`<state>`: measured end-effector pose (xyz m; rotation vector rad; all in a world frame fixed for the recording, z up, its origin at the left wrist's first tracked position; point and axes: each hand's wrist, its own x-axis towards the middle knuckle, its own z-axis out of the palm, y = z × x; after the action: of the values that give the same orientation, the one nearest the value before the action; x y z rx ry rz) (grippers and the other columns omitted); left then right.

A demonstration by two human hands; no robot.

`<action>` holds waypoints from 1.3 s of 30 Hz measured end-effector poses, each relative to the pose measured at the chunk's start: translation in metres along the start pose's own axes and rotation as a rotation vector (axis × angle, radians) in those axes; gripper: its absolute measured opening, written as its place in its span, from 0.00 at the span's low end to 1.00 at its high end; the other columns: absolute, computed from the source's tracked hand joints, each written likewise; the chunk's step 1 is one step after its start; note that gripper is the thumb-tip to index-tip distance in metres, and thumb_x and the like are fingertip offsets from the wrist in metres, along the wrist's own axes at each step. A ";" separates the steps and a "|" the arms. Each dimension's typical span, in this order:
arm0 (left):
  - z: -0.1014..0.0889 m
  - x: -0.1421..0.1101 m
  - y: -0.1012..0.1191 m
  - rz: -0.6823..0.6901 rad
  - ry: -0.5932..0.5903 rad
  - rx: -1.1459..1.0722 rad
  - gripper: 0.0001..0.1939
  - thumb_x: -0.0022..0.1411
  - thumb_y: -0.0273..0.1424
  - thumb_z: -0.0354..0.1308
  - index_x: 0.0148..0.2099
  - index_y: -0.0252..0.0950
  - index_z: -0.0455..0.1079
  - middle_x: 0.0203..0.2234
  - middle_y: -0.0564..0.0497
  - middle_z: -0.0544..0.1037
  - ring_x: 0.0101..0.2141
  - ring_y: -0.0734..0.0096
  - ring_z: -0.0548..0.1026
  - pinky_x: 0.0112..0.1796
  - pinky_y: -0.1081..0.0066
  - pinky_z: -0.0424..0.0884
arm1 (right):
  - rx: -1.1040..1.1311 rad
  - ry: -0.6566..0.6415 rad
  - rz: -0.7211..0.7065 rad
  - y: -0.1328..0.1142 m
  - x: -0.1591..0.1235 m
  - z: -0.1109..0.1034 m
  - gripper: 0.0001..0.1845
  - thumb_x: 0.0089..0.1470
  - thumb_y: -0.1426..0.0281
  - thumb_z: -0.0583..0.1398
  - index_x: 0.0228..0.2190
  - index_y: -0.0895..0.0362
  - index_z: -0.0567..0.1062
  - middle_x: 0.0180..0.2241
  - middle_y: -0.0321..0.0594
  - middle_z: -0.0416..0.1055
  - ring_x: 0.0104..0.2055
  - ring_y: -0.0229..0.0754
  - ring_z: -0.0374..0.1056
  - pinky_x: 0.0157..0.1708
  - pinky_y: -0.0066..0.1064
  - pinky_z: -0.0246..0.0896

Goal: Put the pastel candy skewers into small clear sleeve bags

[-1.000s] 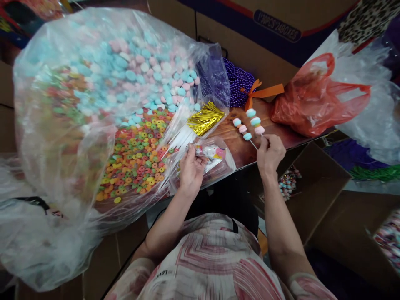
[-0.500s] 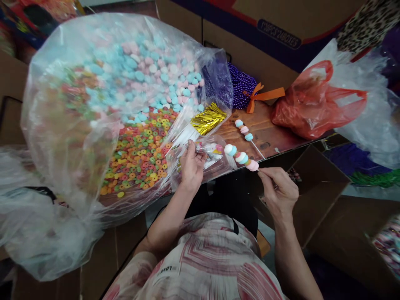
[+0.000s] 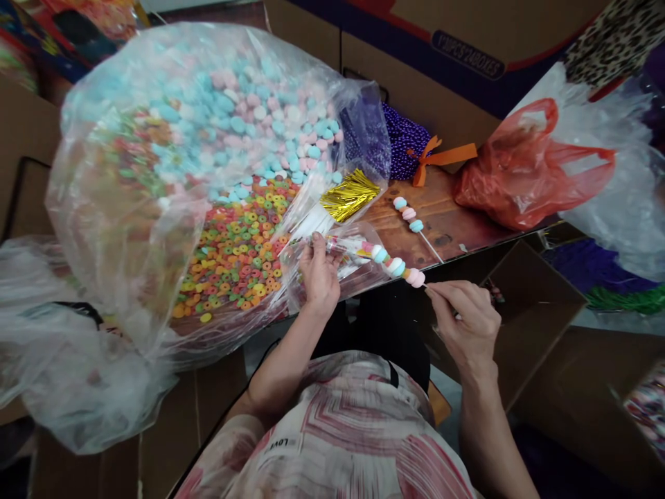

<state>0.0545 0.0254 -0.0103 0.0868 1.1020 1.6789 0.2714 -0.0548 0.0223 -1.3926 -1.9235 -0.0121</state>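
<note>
My right hand (image 3: 465, 319) pinches the bare stick end of a candy skewer (image 3: 396, 266), threaded with pink, white and blue marshmallows and small gummy rings. The skewer's other end points into the mouth of a printed clear wrapper (image 3: 346, 245). That wrapper is held between the thumb and fingers of my left hand (image 3: 321, 277). Just beyond lies a second skewer (image 3: 409, 215) on the wooden-patterned table top, its white stick toward the front edge. Beside my left hand are white sticks (image 3: 310, 220) and a bundle of gold twist ties (image 3: 350, 195).
A large clear plastic bag (image 3: 119, 83) covers piles of marshmallows (image 3: 249, 125) and gummy rings (image 3: 242, 256) at the left. Purple beads (image 3: 408, 142) with an orange ribbon stand behind. A red plastic bag (image 3: 524, 173) sits right; cardboard boxes (image 3: 540, 305) are below it.
The skewer has moved slightly left, its tip further into the wrapper mouth. My left hand keeps its hold on the wrapper. The whole view has shifted a little.
</note>
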 end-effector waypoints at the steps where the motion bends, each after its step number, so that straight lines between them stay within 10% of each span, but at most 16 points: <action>1: 0.000 0.000 0.000 -0.001 -0.009 0.014 0.25 0.50 0.48 0.75 0.36 0.38 0.67 0.29 0.57 0.77 0.29 0.75 0.78 0.37 0.72 0.73 | 0.015 -0.009 0.007 0.001 0.000 0.000 0.05 0.62 0.75 0.64 0.35 0.54 0.79 0.32 0.38 0.79 0.33 0.42 0.74 0.37 0.37 0.60; 13: -0.004 0.003 -0.003 0.232 -0.018 0.156 0.24 0.53 0.50 0.71 0.32 0.38 0.66 0.28 0.58 0.71 0.28 0.77 0.72 0.32 0.73 0.73 | 0.239 -0.107 0.172 0.005 0.000 0.002 0.04 0.62 0.71 0.65 0.34 0.51 0.80 0.31 0.35 0.78 0.33 0.41 0.74 0.36 0.37 0.60; 39: -0.004 0.002 -0.002 0.112 -0.008 0.164 0.28 0.49 0.51 0.73 0.33 0.39 0.61 0.26 0.60 0.73 0.23 0.79 0.76 0.28 0.77 0.71 | 0.255 -0.033 0.237 0.003 -0.003 0.005 0.04 0.60 0.69 0.67 0.31 0.51 0.82 0.31 0.36 0.78 0.34 0.43 0.74 0.36 0.38 0.64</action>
<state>0.0526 0.0245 -0.0149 0.2637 1.2469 1.6826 0.2711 -0.0541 0.0158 -1.4424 -1.7057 0.3591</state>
